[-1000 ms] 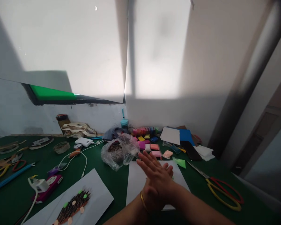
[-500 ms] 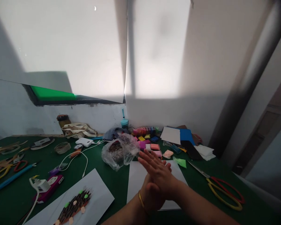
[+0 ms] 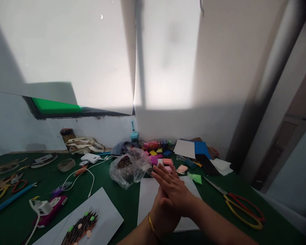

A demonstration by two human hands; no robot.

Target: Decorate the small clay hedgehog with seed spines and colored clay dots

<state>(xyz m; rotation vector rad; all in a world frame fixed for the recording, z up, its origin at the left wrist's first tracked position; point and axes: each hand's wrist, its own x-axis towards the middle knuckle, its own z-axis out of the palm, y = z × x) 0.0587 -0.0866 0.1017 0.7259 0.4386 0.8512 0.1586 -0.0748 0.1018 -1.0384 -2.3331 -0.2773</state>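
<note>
Hands: two, palms pressed together; the right hand [image 3: 177, 193] lies over the left hand [image 3: 165, 216].
Fingers: out straight and together on the right, neither clenched nor spread; I can't tell whether anything sits between the palms.
Bangle: one gold-coloured ring [image 3: 150, 222], on the left wrist, below the fingers.
Paper: two white sheets; a plain one [image 3: 148, 194] beneath the fingers, and a decorated one [image 3: 108, 214] to their left, bearing a dark-brown stick shape [image 3: 79, 232] with three light-green dots.
Scissors: two pairs; large red-and-yellow-handled scissors [image 3: 224, 194] right of the fingers, another red-and-yellow-handled pair [image 3: 16, 177] far left.
Packets: one light-green [image 3: 196, 178] and one peach [image 3: 182, 169], just beyond the fingers and to their right.
Bag: one of clear plastic [image 3: 140, 163], holding brown sticks, beyond and left.
Change: a second ago the left fingertips showed further right; now they peek out nearer the right ones.
Unchanged: everything lying on the green table [image 3: 129, 204].
</note>
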